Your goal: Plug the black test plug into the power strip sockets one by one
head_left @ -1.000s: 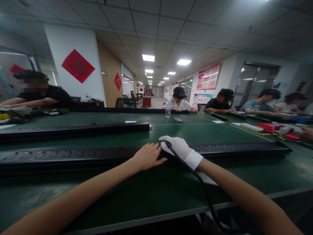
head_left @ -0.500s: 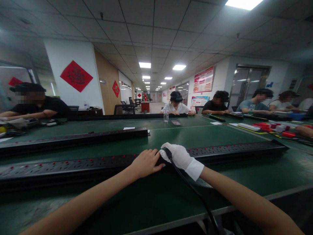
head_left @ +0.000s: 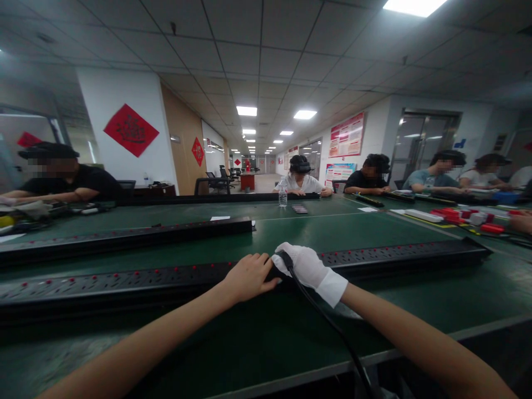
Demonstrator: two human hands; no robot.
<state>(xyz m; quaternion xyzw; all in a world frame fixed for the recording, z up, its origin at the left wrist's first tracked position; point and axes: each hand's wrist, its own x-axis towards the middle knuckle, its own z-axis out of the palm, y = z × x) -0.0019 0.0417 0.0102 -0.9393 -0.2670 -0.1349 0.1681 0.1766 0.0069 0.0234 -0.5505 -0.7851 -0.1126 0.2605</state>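
A long black power strip [head_left: 137, 284] with a row of red dots and socket slots lies across the bench in front of me. My bare left hand [head_left: 249, 277] is closed over its middle, fingers across the top and thumb along the near side. Right beside it, my white-gloved right hand [head_left: 305, 266] grips a black plug [head_left: 286, 259], pressed down at the strip. Whether the plug's pins are in a socket is hidden by my fingers. From the plug, a black cable [head_left: 328, 318] runs down toward me and over the bench's near edge.
Beyond lies a second black strip [head_left: 199, 230] on the green bench [head_left: 316, 227]. A water bottle [head_left: 282, 194] stands farther back. Red and white parts [head_left: 451, 215] lie at the right. Several people sit around the bench, one [head_left: 299, 180] straight across.
Both hands stay practically where they were, with the plug held at the same spot. The strip's left part appears very slightly farther right in view.
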